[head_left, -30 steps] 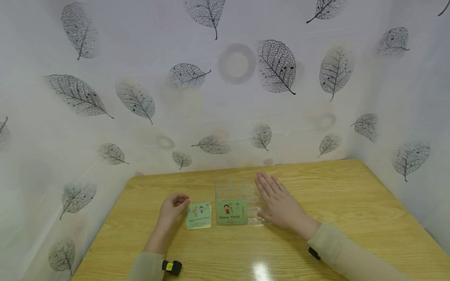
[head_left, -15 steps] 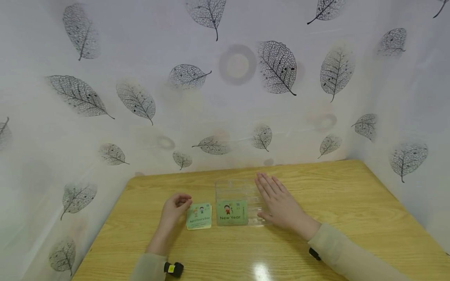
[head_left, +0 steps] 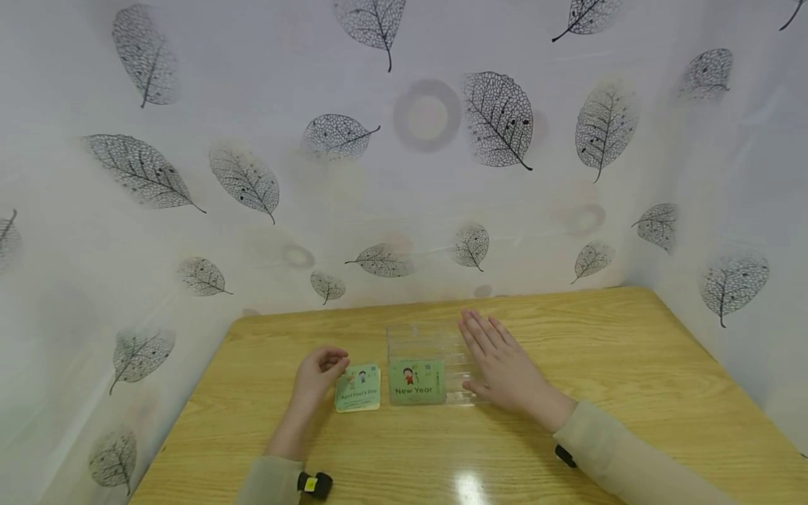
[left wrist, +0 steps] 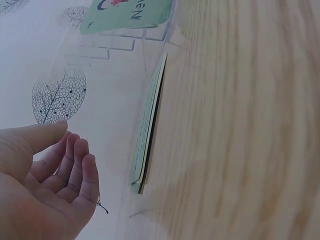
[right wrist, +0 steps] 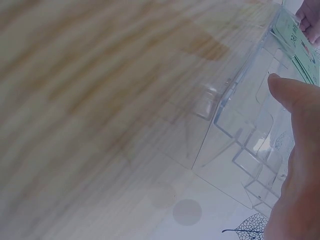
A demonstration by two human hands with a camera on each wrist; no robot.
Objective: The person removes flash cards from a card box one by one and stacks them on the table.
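Observation:
A small stack of green cards, the top one reading "April Fool's Day", lies flat on the table; the left wrist view shows its edge. At its upper left hovers my left hand, fingers loosely bent, thumb apart from them, nothing in its grasp. To the right, a green "New Year" card sits at the front of a clear plastic stepped holder. My right hand rests against the holder's right side with fingers straight. Its thumb lies by the clear steps in the right wrist view.
The wooden table ends at a pale curtain printed with leaf shapes, which hangs behind and at both sides. Black bands with small devices are on the wrists.
My left hand has shifted slightly right, now overlapping the card stack's upper left corner in the head view. The right hand, holder and cards stay put.

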